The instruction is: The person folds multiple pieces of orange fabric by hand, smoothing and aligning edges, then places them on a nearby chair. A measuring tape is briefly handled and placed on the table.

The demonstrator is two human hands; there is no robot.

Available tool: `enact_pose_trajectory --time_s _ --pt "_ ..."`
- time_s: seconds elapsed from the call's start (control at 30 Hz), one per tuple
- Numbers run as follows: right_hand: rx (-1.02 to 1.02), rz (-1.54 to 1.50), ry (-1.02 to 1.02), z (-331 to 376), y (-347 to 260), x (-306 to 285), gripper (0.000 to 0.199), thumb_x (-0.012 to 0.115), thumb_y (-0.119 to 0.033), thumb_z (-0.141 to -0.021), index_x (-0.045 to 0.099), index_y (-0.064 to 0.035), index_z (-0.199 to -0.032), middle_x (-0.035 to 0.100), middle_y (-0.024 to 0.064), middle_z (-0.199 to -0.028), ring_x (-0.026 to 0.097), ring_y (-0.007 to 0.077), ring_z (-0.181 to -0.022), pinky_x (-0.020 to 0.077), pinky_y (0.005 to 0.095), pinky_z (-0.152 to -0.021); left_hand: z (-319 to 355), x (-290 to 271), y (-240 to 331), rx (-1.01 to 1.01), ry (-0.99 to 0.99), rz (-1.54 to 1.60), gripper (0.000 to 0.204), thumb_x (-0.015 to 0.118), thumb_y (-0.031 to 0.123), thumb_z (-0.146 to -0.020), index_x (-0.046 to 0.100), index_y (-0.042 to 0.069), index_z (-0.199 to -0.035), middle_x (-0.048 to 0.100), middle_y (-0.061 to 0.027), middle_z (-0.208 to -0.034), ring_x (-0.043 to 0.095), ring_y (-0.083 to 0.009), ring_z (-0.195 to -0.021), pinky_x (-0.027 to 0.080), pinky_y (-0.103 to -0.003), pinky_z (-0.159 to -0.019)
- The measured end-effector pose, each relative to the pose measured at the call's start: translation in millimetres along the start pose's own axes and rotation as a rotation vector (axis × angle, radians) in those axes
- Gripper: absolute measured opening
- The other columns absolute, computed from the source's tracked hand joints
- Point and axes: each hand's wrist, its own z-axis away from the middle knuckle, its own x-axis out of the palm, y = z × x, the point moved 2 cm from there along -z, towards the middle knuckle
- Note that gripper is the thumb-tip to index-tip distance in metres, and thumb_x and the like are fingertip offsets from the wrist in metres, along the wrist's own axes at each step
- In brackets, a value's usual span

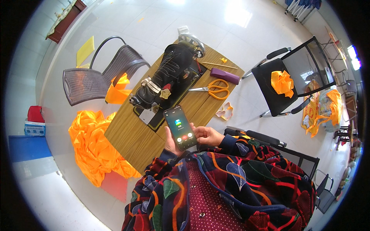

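A dark smartphone [180,129] with a lit call screen rests in my left hand [170,143], which is closed around it from below and the left. On the screen are a small picture and several round buttons, one of them red. My right hand [208,136] is beside the phone's right edge, its fingers curled in with nothing visible in them. Whether its fingertips touch the phone, I cannot tell. Past the phone stands a black sewing machine [166,69] on a wooden table [125,133]. Orange-handled scissors [218,89] and a purple case [224,76] lie to the machine's right.
Orange cloth [90,146] is heaped on the floor left of the table. A woven chair [86,82] stands at the far left, a black chair [273,86] with crumpled orange cloth at the right. A thin stick [219,65] lies at the table's far right.
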Motion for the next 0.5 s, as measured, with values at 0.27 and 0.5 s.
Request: enact_pose_trajectory --time_s 0.27,0.5 --pt "0.022 -0.001 -0.006 0.1 3.9 -0.7 0.042 0.058 -0.002 -0.08 0.045 -0.0003 -0.12 0.058 0.0029 -0.097 0.054 0.01 -0.085 0.0458 0.0257 -0.072 1.0 -0.1 -3.6 0.027 -0.046 0.013 0.083 0.027 0.072 -0.081 0.044 0.003 -0.124 0.054 -0.0153 -0.117 0.051 -0.0294 -0.11 0.042 -0.044 -0.094" --pt "0.057 -0.036 -0.022 0.4 8.2 0.0 0.043 0.058 -0.002 -0.08 0.044 -0.0005 -0.121 0.058 0.0026 -0.097 0.054 0.01 -0.085 0.0453 0.0254 -0.072 2.6 -2.8 -7.0 0.022 -0.015 0.045 0.082 0.029 0.072 -0.081 0.044 0.004 -0.124 0.054 -0.0146 -0.116 0.051 -0.0294 -0.109 0.043 -0.043 -0.093"
